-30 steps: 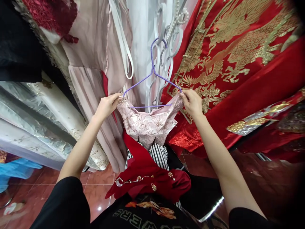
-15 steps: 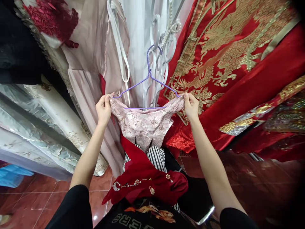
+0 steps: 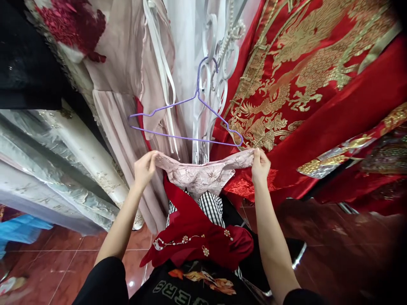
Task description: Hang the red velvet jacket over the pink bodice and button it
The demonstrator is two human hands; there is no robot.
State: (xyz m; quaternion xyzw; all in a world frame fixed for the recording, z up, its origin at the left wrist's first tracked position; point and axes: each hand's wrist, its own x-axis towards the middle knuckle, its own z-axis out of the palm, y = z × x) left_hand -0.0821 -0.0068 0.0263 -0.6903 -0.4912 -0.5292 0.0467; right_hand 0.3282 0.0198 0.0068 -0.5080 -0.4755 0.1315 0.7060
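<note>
Stretched between my two hands is a pale pink floral dress top [image 3: 203, 176]. My left hand [image 3: 145, 168] pinches its left shoulder end, and my right hand [image 3: 260, 166] pinches the right one. Just above its neckline hangs a purple wire hanger [image 3: 186, 137], apart from the cloth and tilted down to the right. The hanger's hook sits on a white scrollwork metal stand [image 3: 211, 38]. Below the pink top lies a dark red garment [image 3: 197, 237] with pearl-like flower trims, close to my body, beside black-and-white checked cloth [image 3: 211, 207].
Long pink gowns [image 3: 114, 106] and white and grey gowns [image 3: 79, 169] hang on the left. A red robe with gold dragon embroidery [image 3: 286, 84] hangs on the right. Light blue fabric [image 3: 22, 231] lies low at the left, above the red tiled floor [image 3: 82, 271].
My hands have moved down toward me with the pink top, bringing it off the purple hanger. The hanger now hangs bare and tilted.
</note>
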